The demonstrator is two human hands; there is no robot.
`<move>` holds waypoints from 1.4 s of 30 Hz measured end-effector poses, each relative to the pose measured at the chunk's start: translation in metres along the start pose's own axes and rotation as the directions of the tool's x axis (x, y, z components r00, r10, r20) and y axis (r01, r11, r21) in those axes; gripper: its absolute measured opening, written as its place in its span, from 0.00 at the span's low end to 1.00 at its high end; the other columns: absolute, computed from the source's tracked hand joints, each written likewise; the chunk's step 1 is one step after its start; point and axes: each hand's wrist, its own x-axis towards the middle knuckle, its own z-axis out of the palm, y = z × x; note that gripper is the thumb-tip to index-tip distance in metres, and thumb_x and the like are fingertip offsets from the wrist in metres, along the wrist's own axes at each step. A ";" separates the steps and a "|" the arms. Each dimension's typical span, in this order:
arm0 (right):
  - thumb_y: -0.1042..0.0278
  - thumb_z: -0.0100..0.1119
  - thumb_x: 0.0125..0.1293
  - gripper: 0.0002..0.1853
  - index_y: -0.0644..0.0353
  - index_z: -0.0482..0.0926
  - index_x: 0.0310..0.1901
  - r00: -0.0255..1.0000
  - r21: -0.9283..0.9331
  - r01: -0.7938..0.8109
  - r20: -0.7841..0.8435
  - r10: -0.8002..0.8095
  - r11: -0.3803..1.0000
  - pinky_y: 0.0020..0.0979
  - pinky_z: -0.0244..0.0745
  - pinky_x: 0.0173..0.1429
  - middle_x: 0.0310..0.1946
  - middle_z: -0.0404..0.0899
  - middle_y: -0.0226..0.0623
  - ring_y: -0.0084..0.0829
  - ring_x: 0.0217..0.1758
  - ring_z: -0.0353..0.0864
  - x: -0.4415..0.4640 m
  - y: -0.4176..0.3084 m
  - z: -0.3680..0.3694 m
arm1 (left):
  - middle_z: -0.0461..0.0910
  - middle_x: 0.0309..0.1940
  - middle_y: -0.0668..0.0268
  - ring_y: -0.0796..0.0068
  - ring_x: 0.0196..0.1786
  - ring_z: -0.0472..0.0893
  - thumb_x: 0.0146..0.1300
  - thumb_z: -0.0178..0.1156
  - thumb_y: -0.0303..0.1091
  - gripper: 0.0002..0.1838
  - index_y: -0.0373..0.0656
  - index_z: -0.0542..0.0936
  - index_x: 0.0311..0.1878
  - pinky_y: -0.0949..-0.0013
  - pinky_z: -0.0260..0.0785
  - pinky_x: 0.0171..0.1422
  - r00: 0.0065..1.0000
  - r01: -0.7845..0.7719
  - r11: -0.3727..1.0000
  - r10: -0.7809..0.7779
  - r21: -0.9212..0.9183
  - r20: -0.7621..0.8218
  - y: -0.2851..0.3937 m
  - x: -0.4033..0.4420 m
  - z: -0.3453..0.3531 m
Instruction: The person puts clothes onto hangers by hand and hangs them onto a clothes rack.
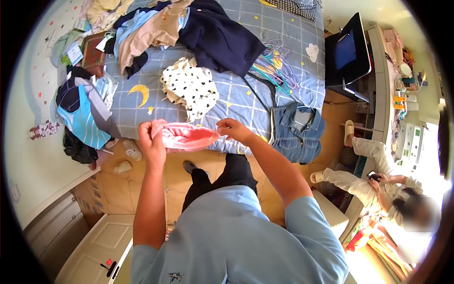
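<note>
A pink garment (187, 137) is stretched between my hands at the near edge of the bed, its opening spread wide. My left hand (152, 135) grips its left end, fingers wrapped round the cloth. At the right end, my right hand (231, 130) is closed at the garment's rim in a pinch. Just beyond lies a crumpled white top with black dots (189, 87). A denim vest (298, 132) lies to the right of my right hand, on the bed's corner.
On the bed (156, 104) are dark and beige clothes (217, 38), hangers (279, 68), and a blue striped garment (82, 116) at the left. Slippers (132, 150) lie on the floor. At right, a seated person (378, 184) holds a phone near a desk with a monitor (347, 52).
</note>
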 end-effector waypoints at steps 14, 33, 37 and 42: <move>0.62 0.65 0.56 0.31 0.49 0.70 0.64 0.635 -0.697 -0.464 -0.692 -0.344 0.547 0.53 0.66 0.67 0.64 0.70 0.42 0.48 0.65 0.71 0.095 0.065 -0.306 | 0.65 0.37 0.73 0.83 0.41 0.65 0.67 0.59 0.26 0.08 0.41 0.68 0.39 0.77 0.62 0.48 0.970 0.242 0.921 -0.222 0.307 -0.098 -0.056 -0.018 0.132; 0.63 0.68 0.57 0.21 0.61 0.75 0.49 0.598 -0.503 -0.193 -0.741 -0.305 0.843 0.45 0.75 0.48 0.41 0.80 0.46 0.49 0.41 0.81 0.104 0.114 -0.267 | 0.70 0.35 0.76 0.87 0.38 0.67 0.71 0.59 0.29 0.06 0.41 0.72 0.38 0.79 0.64 0.45 0.918 0.394 0.901 -0.397 0.182 -0.019 -0.060 -0.016 0.160; 0.63 0.61 0.62 0.11 0.59 0.78 0.43 0.653 -0.372 -0.260 -0.747 -0.121 0.891 0.48 0.76 0.48 0.35 0.83 0.49 0.53 0.42 0.83 0.121 0.116 -0.266 | 0.71 0.35 0.76 0.87 0.39 0.68 0.71 0.59 0.31 0.06 0.41 0.72 0.39 0.79 0.64 0.46 0.932 0.357 0.905 -0.361 0.231 -0.024 -0.063 -0.018 0.162; 0.66 0.55 0.70 0.07 0.59 0.75 0.39 0.510 -0.247 0.047 -0.828 -0.236 0.968 0.37 0.70 0.34 0.25 0.78 0.39 0.37 0.28 0.78 0.106 0.114 -0.236 | 0.75 0.36 0.72 0.86 0.38 0.71 0.71 0.59 0.29 0.05 0.39 0.74 0.40 0.79 0.67 0.45 0.935 0.354 0.923 -0.354 0.151 -0.025 -0.055 -0.023 0.153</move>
